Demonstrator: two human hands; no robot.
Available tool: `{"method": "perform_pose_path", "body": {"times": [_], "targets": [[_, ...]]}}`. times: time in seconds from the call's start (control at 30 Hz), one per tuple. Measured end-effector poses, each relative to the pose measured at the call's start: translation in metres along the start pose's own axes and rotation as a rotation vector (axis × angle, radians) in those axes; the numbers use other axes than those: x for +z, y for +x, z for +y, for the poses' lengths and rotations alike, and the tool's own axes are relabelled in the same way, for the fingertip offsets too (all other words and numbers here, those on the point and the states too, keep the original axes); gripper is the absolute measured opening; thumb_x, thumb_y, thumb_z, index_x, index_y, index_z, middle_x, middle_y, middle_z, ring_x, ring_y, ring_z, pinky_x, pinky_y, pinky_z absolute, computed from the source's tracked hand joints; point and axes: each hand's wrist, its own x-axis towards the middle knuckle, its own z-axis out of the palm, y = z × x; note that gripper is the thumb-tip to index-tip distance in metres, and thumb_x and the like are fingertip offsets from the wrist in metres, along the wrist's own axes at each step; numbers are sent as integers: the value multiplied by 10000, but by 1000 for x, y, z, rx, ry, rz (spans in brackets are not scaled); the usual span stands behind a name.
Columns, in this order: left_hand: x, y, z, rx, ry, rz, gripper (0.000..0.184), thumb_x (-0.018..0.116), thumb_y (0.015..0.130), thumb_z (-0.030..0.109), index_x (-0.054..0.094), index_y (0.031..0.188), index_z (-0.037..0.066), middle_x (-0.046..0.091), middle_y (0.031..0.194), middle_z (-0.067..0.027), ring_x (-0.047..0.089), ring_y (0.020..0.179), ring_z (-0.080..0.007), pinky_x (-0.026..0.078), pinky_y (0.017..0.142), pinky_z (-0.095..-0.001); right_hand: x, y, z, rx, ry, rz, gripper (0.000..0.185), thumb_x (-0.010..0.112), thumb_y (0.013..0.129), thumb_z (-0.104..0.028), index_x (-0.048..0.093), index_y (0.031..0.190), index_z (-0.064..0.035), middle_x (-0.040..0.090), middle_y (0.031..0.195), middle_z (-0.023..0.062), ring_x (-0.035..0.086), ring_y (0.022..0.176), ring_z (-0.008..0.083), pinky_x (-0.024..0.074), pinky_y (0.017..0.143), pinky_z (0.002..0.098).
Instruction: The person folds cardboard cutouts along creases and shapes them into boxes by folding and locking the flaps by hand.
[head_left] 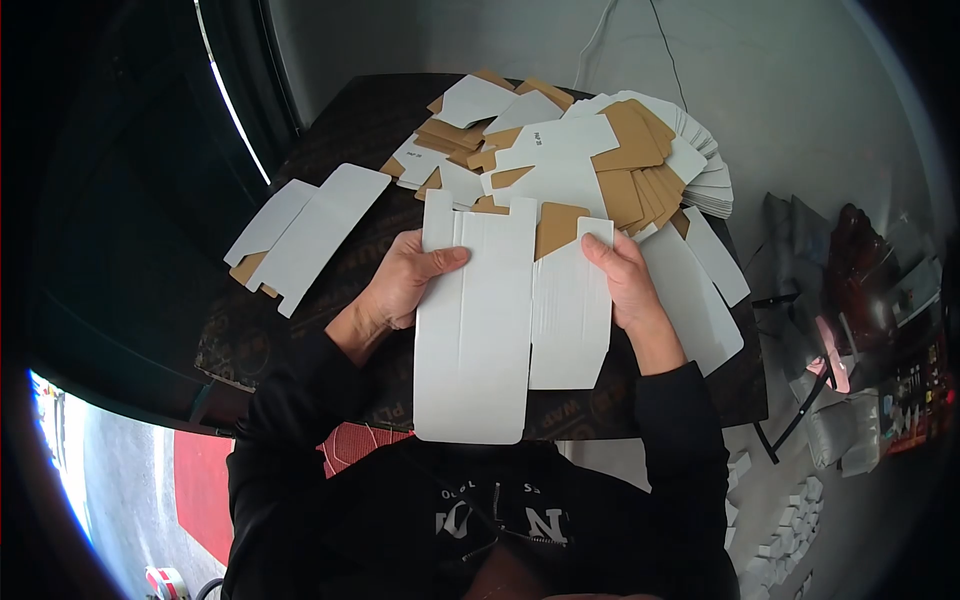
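A flat white carton blank [480,330] with brown inner flaps is held up in front of my body, over the near edge of the table. My left hand [405,280] grips its left edge, thumb on the white face and fingers behind. On the right edge, my right hand [628,285] pinches the narrower panel, its thumb near the top corner. The blank looks flattened, with fold lines running down it. Just beyond it lies a heap of similar blanks [560,145], white and brown sides showing.
Another folded blank [320,235] lies at the table's left. More white blanks [690,295] rest at the right, behind my right hand. The dark table [350,270] stands against a grey wall. Right of it are bags [830,440] and small white pieces [795,530] on the floor.
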Motion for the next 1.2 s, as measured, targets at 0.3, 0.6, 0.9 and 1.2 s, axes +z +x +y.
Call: {"method": "perform_pose_path", "body": {"times": [0.3,0.6,0.9,1.2], "targets": [[12,-2,6,-107,-31,124,380,606,972,232,559,1125,-112,679,891,-236,699,608,-241,607,504,-318,0,1,0,-50,0,20,233,599,957,-174,635,1059,31,680,903,95,617,714,126,486,613,225],[8,-1,10,-150,-59,115,404,563,995,269,561,1134,-111,681,883,-220,691,590,-222,593,487,-294,2,4,-1,-21,46,180,304,570,979,-222,609,1097,56,685,948,131,645,740,161,514,638,251],[4,-2,6,-73,25,-26,295,585,973,139,562,1147,-98,682,876,-216,689,588,-220,593,497,-275,-10,12,1,-83,174,385,344,568,979,-231,583,1133,76,683,995,158,666,786,191,540,690,279],[-3,4,3,20,1,111,323,607,952,104,548,1191,-107,689,895,-220,699,604,-233,604,517,-275,2,3,1,-28,103,42,320,602,957,-172,569,1147,84,674,1016,163,663,799,186,541,688,265]]}}
